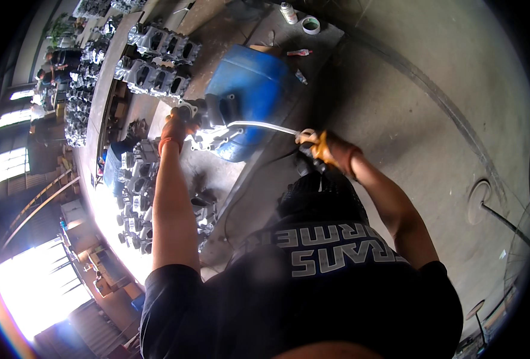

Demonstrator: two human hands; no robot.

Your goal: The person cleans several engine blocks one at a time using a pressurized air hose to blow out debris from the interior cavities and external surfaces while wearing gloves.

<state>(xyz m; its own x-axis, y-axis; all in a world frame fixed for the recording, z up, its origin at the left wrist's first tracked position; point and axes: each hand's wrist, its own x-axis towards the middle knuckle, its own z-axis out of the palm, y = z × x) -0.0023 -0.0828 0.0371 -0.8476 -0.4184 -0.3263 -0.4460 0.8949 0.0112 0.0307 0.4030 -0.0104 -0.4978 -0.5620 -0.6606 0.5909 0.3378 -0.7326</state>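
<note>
My left hand (174,128), in an orange and dark work glove, is closed on the upper left end of a grey metal casting (214,141). The casting rests against a blue plastic drum (247,72) that lies on the workbench (241,182). In an orange and yellow glove, my right hand (331,149) grips the near end of a hand tool with a long, thin, pale shaft (265,125). That shaft reaches left to the casting, and its tip appears to meet the metal. The tool's exact kind is unclear, as my fingers cover its body.
Several similar castings (155,79) stand at the upper left, with more castings (138,200) left of my forearm. On the bench's far end are a spray can (288,13), a tape roll (310,25) and a small tube (300,52). Concrete floor (409,119) extends right. Other people (61,66) stand far left.
</note>
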